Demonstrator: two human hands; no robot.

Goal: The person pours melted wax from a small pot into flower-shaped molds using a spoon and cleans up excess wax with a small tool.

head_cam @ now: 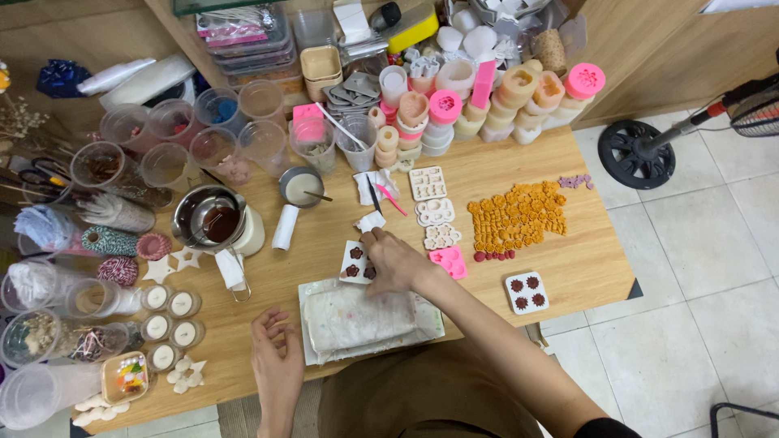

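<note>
Roughly, by size: wooden table (pixel 568 268), then one wrapped pale slab (pixel 357 316) at the near edge. My left hand (pixel 276 365) lay flat and empty beside it. My right hand (pixel 398 264) pressed bent fingers on a small white mould (pixel 352 264) of dark red flowers, just beyond the slab; a true grip I could not tell. It looked like mould-working, calling for a level hold. Counted: two such filled moulds, second (pixel 526 292); three empty white moulds (pixel 435 212); one pink mould (pixel 449 261).

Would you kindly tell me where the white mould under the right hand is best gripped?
Probably by its bare left edge, coming from the left: the white mould lies flat on the table, and the right hand already covers its right side.
</note>
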